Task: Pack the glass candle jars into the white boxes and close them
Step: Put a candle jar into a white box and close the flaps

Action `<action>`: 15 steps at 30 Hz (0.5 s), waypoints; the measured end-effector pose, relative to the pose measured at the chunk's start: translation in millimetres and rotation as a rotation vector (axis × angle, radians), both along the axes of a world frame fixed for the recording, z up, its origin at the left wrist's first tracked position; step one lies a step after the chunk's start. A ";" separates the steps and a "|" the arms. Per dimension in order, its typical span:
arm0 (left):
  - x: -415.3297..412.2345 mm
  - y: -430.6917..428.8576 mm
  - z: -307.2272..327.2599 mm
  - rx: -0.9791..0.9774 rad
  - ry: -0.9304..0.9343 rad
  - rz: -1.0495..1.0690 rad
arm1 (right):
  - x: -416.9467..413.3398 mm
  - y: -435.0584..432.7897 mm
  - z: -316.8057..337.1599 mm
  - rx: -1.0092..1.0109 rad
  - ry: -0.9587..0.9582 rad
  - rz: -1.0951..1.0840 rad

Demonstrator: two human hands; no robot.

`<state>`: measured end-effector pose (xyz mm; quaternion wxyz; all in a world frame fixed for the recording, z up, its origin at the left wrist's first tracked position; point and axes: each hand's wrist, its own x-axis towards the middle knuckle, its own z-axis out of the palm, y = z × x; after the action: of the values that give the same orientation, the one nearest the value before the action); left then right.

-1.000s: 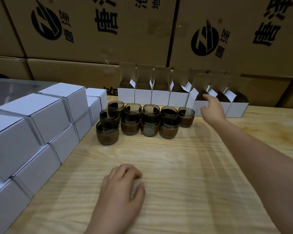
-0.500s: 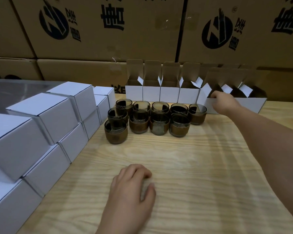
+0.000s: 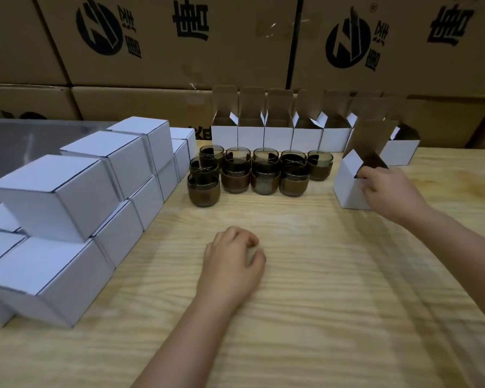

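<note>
Right hand (image 3: pixel 387 191): grasped the open white box (image 3: pixel 347 189) from its right side, fingers curled over the rim.
Open white box: stood tilted on the wooden table (image 3: pixel 319 289), lid flap raised and leaning back, brown card showing inside. It sat just right of the jars and nearer the person than the back row. Whether anything lay in it could not be told.
Left hand (image 3: pixel 233 264): rested on the table near the middle, fingers loosely curled, grasping nothing.
Glass candle jars (image 3: pixel 259 175): clustered upright on the table, touching or nearly so, dark glass above brown bands. They stood between the closed boxes and the gripped box, in front of the back row, with no hand on them.
Back row of boxes (image 3: pixel 277 138): white, open, side by side, flaps upright.
Closed white boxes (image 3: pixel 67 197): stacked in steps along the left, two high.
Brown cartons (image 3: pixel 179 37): walled off the rear, printed in black.
</note>
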<state>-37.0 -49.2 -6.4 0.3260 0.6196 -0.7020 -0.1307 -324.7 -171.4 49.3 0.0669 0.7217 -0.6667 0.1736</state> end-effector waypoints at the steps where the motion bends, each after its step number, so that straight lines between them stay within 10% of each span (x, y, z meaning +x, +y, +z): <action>1: -0.6 0.2 1.3 0.010 0.007 0.004 | 8.9 17.5 -2.5 -0.029 0.009 0.017; 15: 1.1 6.7 10.5 0.009 0.637 -0.182 | 184.7 152.5 -11.8 -0.228 -0.084 0.231</action>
<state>-35.9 -42.5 4.1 0.5132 0.4836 -0.6169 -0.3495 -139.9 -18.9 37.5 0.0999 0.7735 -0.5575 0.2845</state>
